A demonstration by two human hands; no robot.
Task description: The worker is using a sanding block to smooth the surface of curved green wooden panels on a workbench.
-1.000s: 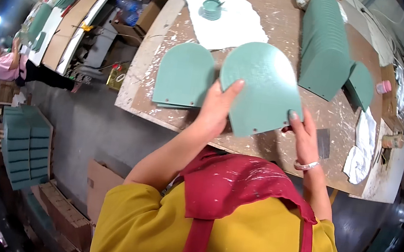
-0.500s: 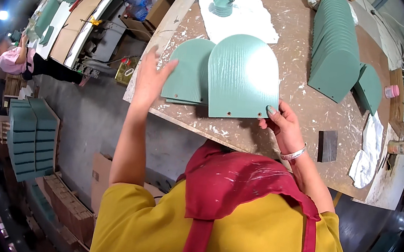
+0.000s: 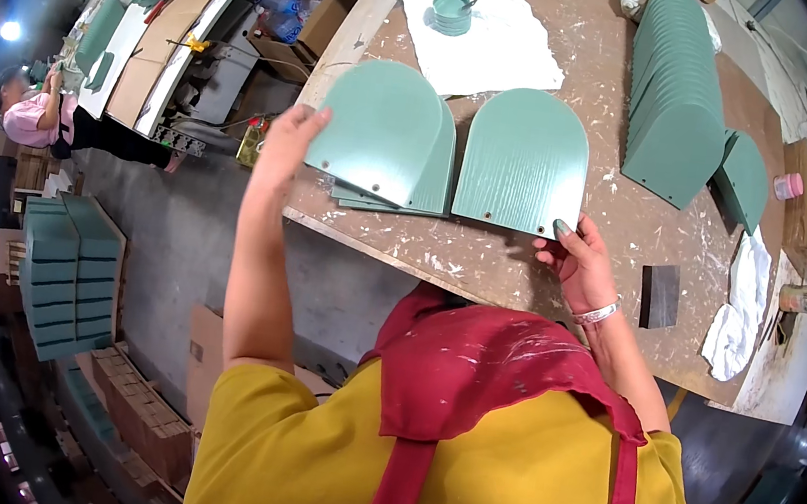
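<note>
My left hand [image 3: 286, 142] grips the left edge of a green arch-topped panel [image 3: 379, 123], thumb on its face. That panel lies tilted over other green panels [image 3: 440, 181], which show at its right and lower edges. Beside them, my right hand [image 3: 581, 264] pinches the lower right corner of a second green arch-topped panel [image 3: 523, 161], its thumb on top near a small hole. Both panels have a glossy face with small holes along the straight edge. Beyond them, a small round tub of green paint [image 3: 451, 16] stands on a white cloth [image 3: 508, 58].
A long row of green arched panels [image 3: 677, 114] stands on the worn table [image 3: 512, 270] at right, with another panel [image 3: 743, 178] leaning by it. A dark block [image 3: 660, 296] and white rag [image 3: 740, 314] lie nearer. Another person [image 3: 32, 116] stands at a far-left bench.
My left hand has closed on the top panel of the left pile and turned it leftward. My right hand has moved its panel right, off the pile.
</note>
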